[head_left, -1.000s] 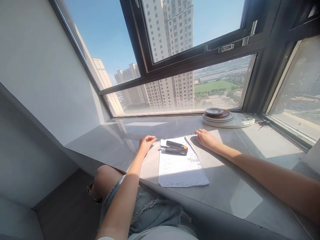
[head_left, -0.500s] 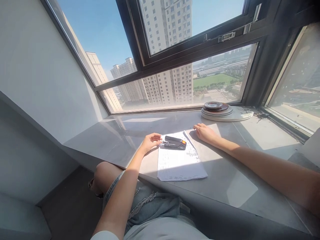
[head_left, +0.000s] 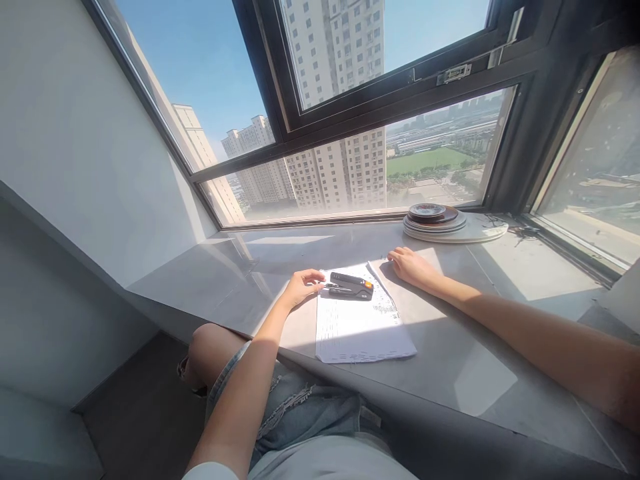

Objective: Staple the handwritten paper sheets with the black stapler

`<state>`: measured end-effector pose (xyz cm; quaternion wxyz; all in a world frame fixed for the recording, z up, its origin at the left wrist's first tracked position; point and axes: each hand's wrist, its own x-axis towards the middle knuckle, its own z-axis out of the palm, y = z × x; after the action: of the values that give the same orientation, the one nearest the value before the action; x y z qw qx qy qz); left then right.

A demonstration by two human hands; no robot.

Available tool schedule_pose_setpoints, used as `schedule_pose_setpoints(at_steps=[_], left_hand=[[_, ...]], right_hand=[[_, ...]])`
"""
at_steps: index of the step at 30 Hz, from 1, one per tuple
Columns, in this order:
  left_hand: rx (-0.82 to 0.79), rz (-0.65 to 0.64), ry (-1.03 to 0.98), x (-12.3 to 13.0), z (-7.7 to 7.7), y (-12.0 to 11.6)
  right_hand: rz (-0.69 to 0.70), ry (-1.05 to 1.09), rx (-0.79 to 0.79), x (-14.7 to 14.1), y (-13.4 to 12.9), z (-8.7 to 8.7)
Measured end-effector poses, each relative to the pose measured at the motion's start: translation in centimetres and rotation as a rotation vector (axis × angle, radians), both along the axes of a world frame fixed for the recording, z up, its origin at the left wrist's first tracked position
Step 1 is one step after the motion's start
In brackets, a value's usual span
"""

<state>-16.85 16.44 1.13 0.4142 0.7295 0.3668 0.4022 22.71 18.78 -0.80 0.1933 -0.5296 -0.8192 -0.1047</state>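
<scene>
A black stapler (head_left: 353,285) with an orange patch lies on its side on a thin stack of white paper (head_left: 363,333), its jaws spread toward the left. My left hand (head_left: 303,288) is at the stack's upper left edge, beside the stapler's jaw end. Its thumb and fingers are apart, with nothing visible between them; whether a fingertip touches the stapler is unclear. Past the stack's upper right corner, my right hand (head_left: 413,268) rests on the grey sill with fingers curled down. Tiny dark marks show by its fingertips; anything under the fingers is hidden.
A pile of plates and round boards (head_left: 435,223) stands against the window at the back right. Beside it lies a small dark object (head_left: 525,231), perhaps keys. The sill (head_left: 400,387) ends at my lap, with sun patches across it and a wall on the left.
My left hand's fingers have shifted very slightly at the stapler's jaw end. My right hand, the stapler and the paper look the same.
</scene>
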Motion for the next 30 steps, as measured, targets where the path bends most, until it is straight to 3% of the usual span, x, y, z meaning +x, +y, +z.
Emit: schedule_pose_setpoints(at_steps=[20, 30], left_hand=[[-0.119, 0.027, -0.019, 0.06, 0.21, -0.49], [-0.053, 0.004, 0.098, 0.07, 0.75, -0.82]], right_hand=[[-0.014, -0.003, -0.019, -0.04, -0.15, 0.08], [-0.012, 0.0, -0.015, -0.04, -0.11, -0.02]])
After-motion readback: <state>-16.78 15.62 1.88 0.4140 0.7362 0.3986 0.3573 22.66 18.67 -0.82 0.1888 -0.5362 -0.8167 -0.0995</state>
